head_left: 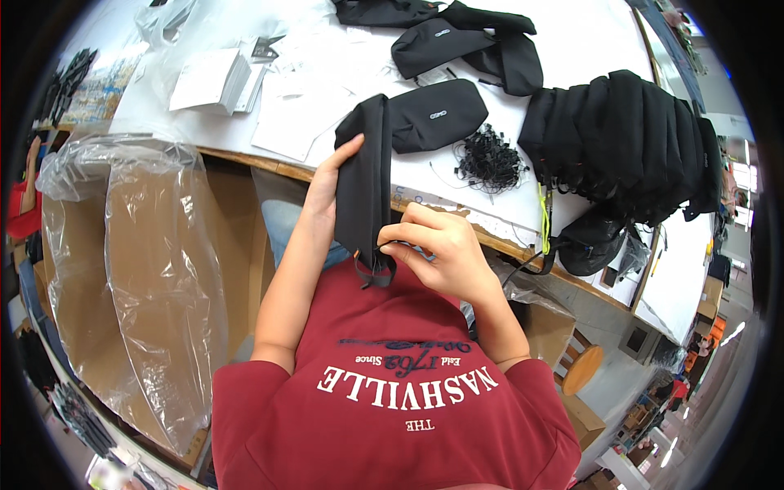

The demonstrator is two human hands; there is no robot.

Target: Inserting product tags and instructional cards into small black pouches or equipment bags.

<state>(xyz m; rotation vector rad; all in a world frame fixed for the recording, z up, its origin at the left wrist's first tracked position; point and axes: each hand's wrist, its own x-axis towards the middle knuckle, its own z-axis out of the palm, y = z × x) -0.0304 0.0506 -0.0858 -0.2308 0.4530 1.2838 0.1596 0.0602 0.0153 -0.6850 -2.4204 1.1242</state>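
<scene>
A black zippered pouch (363, 184) is held upright in front of my chest, over the table's near edge. My left hand (329, 180) wraps round its left side, the thumb lying along the front. At the pouch's lower end my right hand (438, 245) is closed in a pinch on a thin black cord (395, 242). Just below hangs a dark strap loop (377, 276). Behind the held pouch another black pouch (439, 113) lies flat on the table, and a tangled heap of small black cords (490, 159) sits to its right.
Many black pouches (608, 139) stand in a row on the white table (314, 65) at right; more (445, 45) lie at the back. A stack of white cards (214, 80) is at back left. A cardboard box (233, 237) lined with clear plastic (155, 286) stands left.
</scene>
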